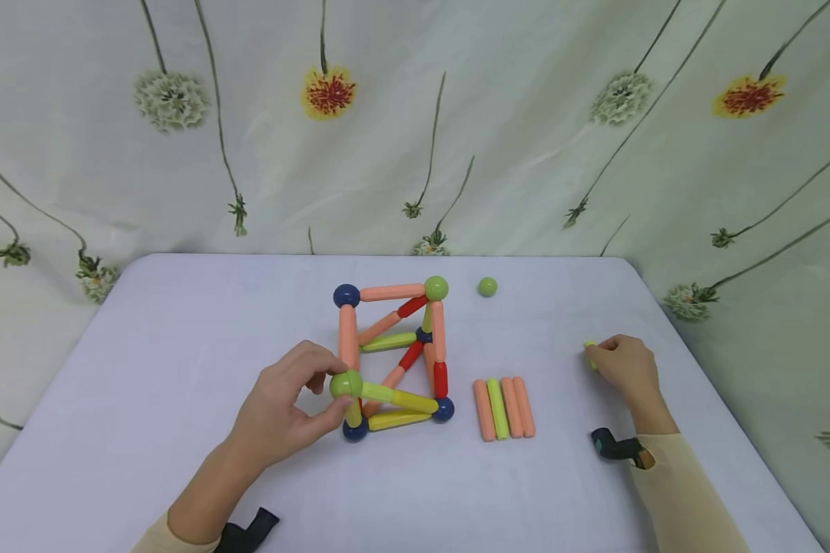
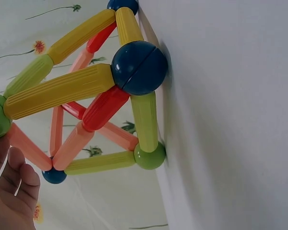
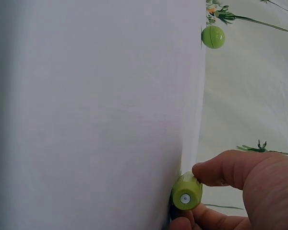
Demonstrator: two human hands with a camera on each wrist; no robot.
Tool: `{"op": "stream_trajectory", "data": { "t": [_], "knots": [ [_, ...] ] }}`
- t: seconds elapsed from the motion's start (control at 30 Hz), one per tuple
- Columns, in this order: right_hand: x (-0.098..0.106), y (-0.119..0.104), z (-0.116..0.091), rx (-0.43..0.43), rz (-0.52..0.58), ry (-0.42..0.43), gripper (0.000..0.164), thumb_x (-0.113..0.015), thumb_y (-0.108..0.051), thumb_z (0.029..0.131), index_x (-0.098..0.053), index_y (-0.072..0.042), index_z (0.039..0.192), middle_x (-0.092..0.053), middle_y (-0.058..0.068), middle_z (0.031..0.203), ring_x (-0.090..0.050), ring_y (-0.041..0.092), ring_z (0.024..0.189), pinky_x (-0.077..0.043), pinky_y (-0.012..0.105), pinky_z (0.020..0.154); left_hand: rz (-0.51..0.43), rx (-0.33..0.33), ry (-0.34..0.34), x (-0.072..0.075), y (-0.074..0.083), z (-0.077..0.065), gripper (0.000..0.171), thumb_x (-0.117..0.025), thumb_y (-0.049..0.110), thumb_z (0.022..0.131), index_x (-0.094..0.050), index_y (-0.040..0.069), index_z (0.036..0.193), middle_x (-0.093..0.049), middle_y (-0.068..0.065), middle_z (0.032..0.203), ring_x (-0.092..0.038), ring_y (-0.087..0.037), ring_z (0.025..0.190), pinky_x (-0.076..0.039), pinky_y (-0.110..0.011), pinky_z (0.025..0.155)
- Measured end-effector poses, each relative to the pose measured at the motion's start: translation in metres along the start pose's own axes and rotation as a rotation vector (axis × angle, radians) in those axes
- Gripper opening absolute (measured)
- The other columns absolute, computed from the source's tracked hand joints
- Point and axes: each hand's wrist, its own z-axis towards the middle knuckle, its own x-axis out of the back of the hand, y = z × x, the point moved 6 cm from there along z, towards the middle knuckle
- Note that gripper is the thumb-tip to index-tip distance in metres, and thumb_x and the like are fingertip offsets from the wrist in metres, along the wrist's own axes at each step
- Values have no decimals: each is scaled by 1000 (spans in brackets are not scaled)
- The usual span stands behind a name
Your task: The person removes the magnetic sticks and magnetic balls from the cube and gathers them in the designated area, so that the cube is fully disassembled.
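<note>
- Frame of sticks and balls [image 1: 410,355]: standing on white desk [image 1: 180,369], near middle; blue and green balls at corners, red, pink, yellow and lime sticks between.
- Left hand [image 1: 277,422]: at frame's near left; grip pinching green corner ball [image 1: 346,384] between thumb and fingers.
- Lower blue ball [image 1: 355,428] sits under that green one; lime-and-yellow bar [image 1: 397,397] runs from green to near-right blue ball [image 1: 444,409].
- Right hand [image 1: 625,367]: over toward right side of desk, well apart from frame; grip pinching held lime stick [image 3: 186,191], thumb on one side, fingers on other.
- Stick's end faces right wrist camera, small round disc in it. Mostly covered by fingers in head view; hard to tell whether it touches desk.
- Row of loose sticks [image 1: 497,408] between frame and right hand: pink, lime, pink, pink, side by side.
- Loose green ball [image 1: 487,287]: far part of desk, right of frame.
- Backdrop [image 1: 512,115]: pale cloth, flower print.
- Sleeves [image 1: 681,491]: beige.
</note>
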Motion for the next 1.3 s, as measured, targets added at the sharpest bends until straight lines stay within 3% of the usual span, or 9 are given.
{"op": "stream_trajectory", "data": {
  "t": [0.3,0.5,0.67,0.83,1.03,1.17,1.3],
  "knots": [
    [-2,0,1,3,-10,0,43,-58,-35,91,-62,5,107,-63,20,96,-57,30,81,-46,37,61,13,11,-6,2,2,0,32,-61,38,92,-64,9,107,-59,7,97,-50,-7,73,-46,-15,64],
    [0,0,-3,-18,-11,-4,54,-55,-39,91,-54,6,119,-59,27,114,-57,38,94,-48,44,69,5,12,-6,0,2,-1,31,-61,37,92,-64,10,108,-59,7,98,-50,-6,74,-46,-15,64],
    [5,-6,-12,20,-5,60,56,-55,-40,91,-52,5,125,-57,27,116,-57,39,95,-47,45,69,-16,19,-4,-1,2,-1,27,-64,32,90,-64,11,108,-59,7,99,-50,-6,75,-45,-16,63],
    [10,-39,-35,175,32,204,44,-59,-31,90,-58,4,119,-60,22,104,-57,34,82,-47,41,62,-12,51,-6,0,1,-2,27,-69,25,86,-63,12,109,-58,8,99,-50,-8,74,-45,-17,62],
    [1,-93,-70,433,83,347,31,-67,-19,87,-62,0,112,-63,15,90,-51,24,66,-42,32,50,-7,61,-2,2,1,-2,28,-71,21,82,-64,13,109,-59,9,99,-50,-7,74,-45,-17,62],
    [-6,-125,-93,605,139,359,25,-72,-14,83,-65,-4,106,-62,7,84,-45,18,60,-39,29,46,-6,63,3,3,1,-3,29,-72,19,81,-64,14,108,-59,9,99,-50,-6,74,-44,-16,63],
    [-17,-148,-112,693,152,305,26,-75,-14,82,-65,-9,105,-62,1,86,-45,15,64,-40,27,50,-3,71,5,4,2,-3,30,-73,18,80,-64,14,108,-59,9,99,-50,-6,74,-44,-15,63]
  ]
}}
